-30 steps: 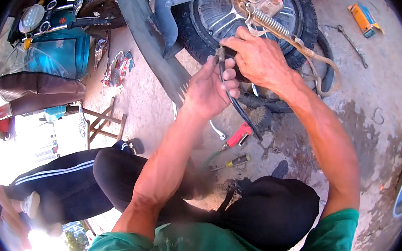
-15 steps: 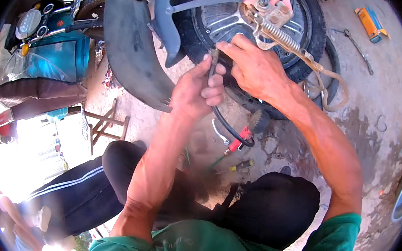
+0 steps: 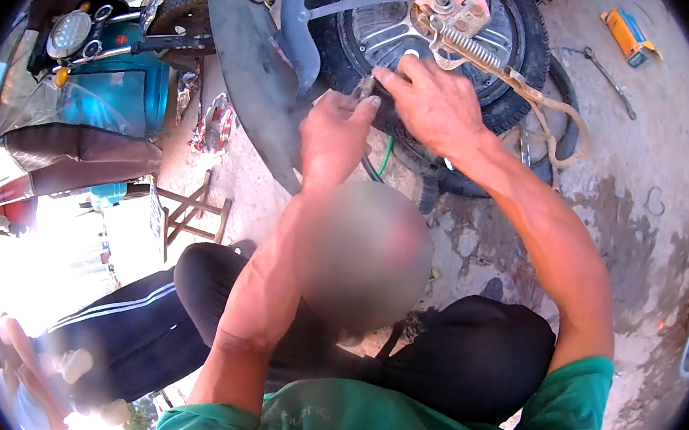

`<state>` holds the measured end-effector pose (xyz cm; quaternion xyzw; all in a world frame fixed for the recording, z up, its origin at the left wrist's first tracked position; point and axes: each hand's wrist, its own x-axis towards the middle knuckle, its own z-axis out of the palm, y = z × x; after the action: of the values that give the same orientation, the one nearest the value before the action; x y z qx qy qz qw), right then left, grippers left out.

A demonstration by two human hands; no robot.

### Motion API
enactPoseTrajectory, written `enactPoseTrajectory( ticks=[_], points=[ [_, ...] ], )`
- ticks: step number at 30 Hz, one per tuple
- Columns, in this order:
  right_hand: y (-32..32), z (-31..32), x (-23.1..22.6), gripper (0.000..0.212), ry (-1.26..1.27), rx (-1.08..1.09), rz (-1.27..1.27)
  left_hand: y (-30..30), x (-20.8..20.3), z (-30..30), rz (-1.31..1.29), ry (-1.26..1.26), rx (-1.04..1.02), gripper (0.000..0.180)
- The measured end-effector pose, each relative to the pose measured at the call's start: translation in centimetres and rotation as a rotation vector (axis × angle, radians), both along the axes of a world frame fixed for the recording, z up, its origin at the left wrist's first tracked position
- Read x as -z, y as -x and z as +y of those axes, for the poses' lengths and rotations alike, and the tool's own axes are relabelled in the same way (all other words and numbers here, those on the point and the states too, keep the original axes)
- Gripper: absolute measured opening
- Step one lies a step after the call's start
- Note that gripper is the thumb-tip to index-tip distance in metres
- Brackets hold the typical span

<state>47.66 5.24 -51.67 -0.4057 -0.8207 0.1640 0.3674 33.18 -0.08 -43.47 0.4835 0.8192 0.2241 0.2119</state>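
A wheel (image 3: pixel 389 30) with a black tyre (image 3: pixel 529 75) lies ahead of me under an orange bracket (image 3: pixel 469 13) and a coil spring (image 3: pixel 483 53). My left hand (image 3: pixel 336 136) is closed around a black hose (image 3: pixel 371 171), its thumb along the upper part. The hose's dull metal end fitting (image 3: pixel 367 88) sticks up from that fist beside the tyre. My right hand (image 3: pixel 436 104) reaches over the wheel with bent fingers, index tip at or beside the fitting; what its fingers pinch is hidden. A thin green line (image 3: pixel 387 155) shows below the hands.
A grey curved fender (image 3: pixel 247 67) stands left of the wheel. A wrench (image 3: pixel 614 85) and an orange-and-blue box (image 3: pixel 626 39) lie on the ground at right. A teal vehicle (image 3: pixel 117 93) and a wooden stool (image 3: pixel 201 211) are at left. A blurred round patch hides the ground before me.
My left fist has turned over, its back now showing where its curled fingers did. The view has shifted slightly. A blurred patch covers the red-handled tool and hose loop seen before.
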Motion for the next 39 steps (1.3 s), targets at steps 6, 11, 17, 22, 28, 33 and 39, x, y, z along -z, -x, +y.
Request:
enactPoseTrajectory(
  ticks=[6,11,17,22,28,33,39],
  points=[
    [1.2,3.4,1.5,0.016,-0.365,0.047,0.176,0.9,0.3,0.6,0.318,-0.021,0.204,0.028],
    [1.7,3.9,1.7,0.008,-0.351,0.046,0.215,1.7,0.2,0.9,0.422,-0.108,0.364,0.028],
    [1.5,3.7,2.1,0.012,-0.284,-0.014,0.203,2.0,-0.3,1.8,0.545,-0.073,0.491,0.029],
    [2.0,3.8,2.0,0.014,-0.260,-0.036,0.203,2.1,-0.1,2.4,0.070,0.158,0.091,0.031],
    [2.6,4.2,2.1,0.010,-0.265,0.034,0.229,1.7,0.2,2.8,0.289,0.023,0.246,0.031],
    [3.1,4.4,2.3,0.008,-0.309,0.053,0.234,2.1,-0.7,3.1,0.495,-0.007,0.407,0.029],
    [3.6,4.0,1.7,0.012,-0.312,0.098,0.222,1.9,-0.8,3.8,0.412,0.029,0.316,0.031]
  ],
)
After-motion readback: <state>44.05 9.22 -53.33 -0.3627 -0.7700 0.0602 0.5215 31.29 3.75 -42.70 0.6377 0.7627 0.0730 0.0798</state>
